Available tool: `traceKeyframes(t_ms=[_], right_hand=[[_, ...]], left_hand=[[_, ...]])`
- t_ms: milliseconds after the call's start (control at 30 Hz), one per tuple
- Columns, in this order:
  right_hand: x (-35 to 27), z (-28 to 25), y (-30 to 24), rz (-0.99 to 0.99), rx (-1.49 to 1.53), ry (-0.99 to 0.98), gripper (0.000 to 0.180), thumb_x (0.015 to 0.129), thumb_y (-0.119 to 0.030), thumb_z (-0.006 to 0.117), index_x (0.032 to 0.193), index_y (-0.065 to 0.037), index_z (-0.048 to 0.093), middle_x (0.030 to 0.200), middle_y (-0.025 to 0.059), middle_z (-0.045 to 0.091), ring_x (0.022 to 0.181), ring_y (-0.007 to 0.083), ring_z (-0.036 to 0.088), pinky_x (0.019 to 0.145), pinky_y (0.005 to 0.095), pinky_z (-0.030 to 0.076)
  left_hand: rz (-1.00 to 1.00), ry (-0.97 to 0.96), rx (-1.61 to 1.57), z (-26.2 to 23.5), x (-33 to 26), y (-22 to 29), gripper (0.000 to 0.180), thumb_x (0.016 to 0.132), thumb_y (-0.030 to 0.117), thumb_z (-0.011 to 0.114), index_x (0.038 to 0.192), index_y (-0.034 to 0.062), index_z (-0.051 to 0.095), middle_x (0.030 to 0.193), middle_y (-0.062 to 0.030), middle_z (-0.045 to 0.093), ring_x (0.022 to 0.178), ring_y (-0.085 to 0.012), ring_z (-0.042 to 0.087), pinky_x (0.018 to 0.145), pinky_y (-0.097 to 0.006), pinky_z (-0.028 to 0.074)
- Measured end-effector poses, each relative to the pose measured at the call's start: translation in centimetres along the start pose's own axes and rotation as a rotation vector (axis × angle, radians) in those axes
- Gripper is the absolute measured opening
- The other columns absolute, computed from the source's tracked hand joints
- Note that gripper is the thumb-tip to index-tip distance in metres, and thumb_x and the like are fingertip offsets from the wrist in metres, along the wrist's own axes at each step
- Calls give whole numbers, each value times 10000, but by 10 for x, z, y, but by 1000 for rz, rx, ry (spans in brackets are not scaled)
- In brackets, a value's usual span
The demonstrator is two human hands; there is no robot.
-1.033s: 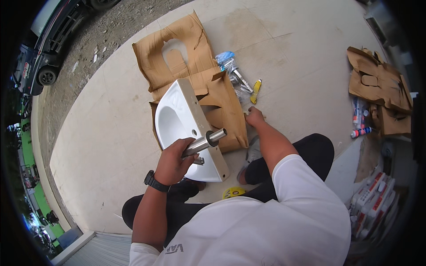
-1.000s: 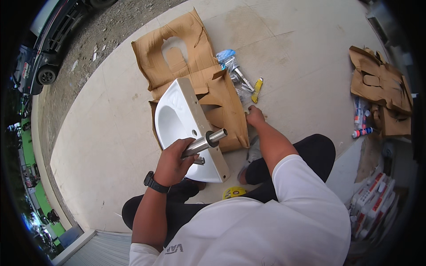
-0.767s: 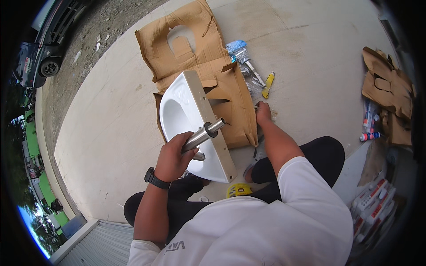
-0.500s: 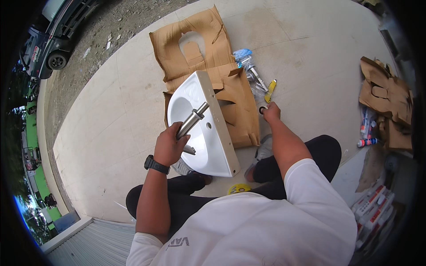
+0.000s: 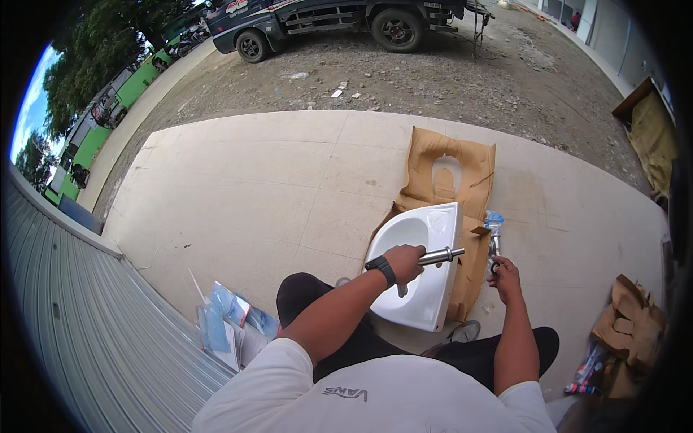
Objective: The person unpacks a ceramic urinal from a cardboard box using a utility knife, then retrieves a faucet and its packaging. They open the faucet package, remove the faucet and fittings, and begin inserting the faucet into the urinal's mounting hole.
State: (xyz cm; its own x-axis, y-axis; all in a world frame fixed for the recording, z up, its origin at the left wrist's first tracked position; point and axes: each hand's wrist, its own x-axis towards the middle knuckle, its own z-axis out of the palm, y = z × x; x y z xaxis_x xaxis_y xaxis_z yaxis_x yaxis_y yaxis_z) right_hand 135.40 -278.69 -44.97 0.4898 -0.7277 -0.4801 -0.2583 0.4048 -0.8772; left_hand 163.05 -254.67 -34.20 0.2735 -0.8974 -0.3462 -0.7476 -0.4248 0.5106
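A white ceramic washbasin point(image 5: 437, 307) lies tilted on flattened brown cardboard point(image 5: 422, 162) in front of me. Over its bowl, my left hand point(image 5: 402, 264) is closed round a shiny metal drain pipe point(image 5: 439, 257), whose narrower end points right. A further metal piece point(image 5: 402, 290) shows below that hand; whether it joins the pipe I cannot tell. To the right of the basin, my right hand point(image 5: 507, 280) pinches a small dark ring point(image 5: 495, 268). Just beyond it lie metal fittings in clear and blue plastic point(image 5: 494, 222).
Torn cardboard point(image 5: 632, 317) and small tubes point(image 5: 583, 372) lie at the right. Plastic-wrapped papers point(image 5: 234, 317) rest beside a ribbed metal shutter point(image 5: 79, 303) at the left. A dark truck point(image 5: 325, 25) stands on gravel beyond the tiled floor point(image 5: 238, 187).
My view has swung left and up, bringing in the truck and shutter. The pipe now points more level to the right. Both hands keep their holds.
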Motion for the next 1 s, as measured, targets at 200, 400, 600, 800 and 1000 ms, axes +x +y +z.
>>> traceKeyframes(t_ms=[200, 400, 600, 800, 1000], right_hand=[[-30, 65, -20, -18, 208, -194, 369, 957, -64, 470, 1308, -88, 581, 970, 76, 627, 639, 181, 626, 554, 321, 501], [-77, 123, -35, -125, -28, -438, 324, 1011, -57, 535, 1330, -5, 567, 966, 90, 685, 714, 163, 692, 612, 288, 544], [-100, 138, -50, -52, -29, -486, 401, 1012, -102, 575, 1401, -9, 550, 1055, 89, 708, 800, 179, 720, 678, 303, 585], [-98, 140, -40, -53, -89, -546, 454, 1027, -125, 575, 1461, -9, 513, 1045, 90, 708, 813, 174, 720, 679, 291, 582], [-82, 146, -19, -26, -46, -449, 483, 1006, -62, 529, 1481, 15, 482, 1027, 113, 710, 819, 191, 735, 657, 305, 595]], left_hand=[[209, 111, -323, 8, -20, -1, 367, 893, 280, 711, 1152, 40, 610, 979, -210, 711, 933, -409, 680, 835, -496, 523], [177, 81, -621, 17, -19, 13, 396, 921, 361, 776, 1067, 17, 645, 792, -60, 642, 727, -127, 591, 675, -329, 514], [137, -19, -726, 19, -15, 6, 309, 924, 216, 747, 1134, 11, 651, 818, -31, 666, 701, -103, 610, 630, -301, 522], [73, 5, -653, 24, -11, 10, 304, 883, 196, 762, 1090, 5, 648, 798, -38, 660, 682, -105, 616, 624, -297, 526], [55, 24, -706, 30, -8, 9, 286, 834, 167, 768, 1019, -7, 636, 804, -62, 674, 701, -125, 639, 639, -311, 538]])
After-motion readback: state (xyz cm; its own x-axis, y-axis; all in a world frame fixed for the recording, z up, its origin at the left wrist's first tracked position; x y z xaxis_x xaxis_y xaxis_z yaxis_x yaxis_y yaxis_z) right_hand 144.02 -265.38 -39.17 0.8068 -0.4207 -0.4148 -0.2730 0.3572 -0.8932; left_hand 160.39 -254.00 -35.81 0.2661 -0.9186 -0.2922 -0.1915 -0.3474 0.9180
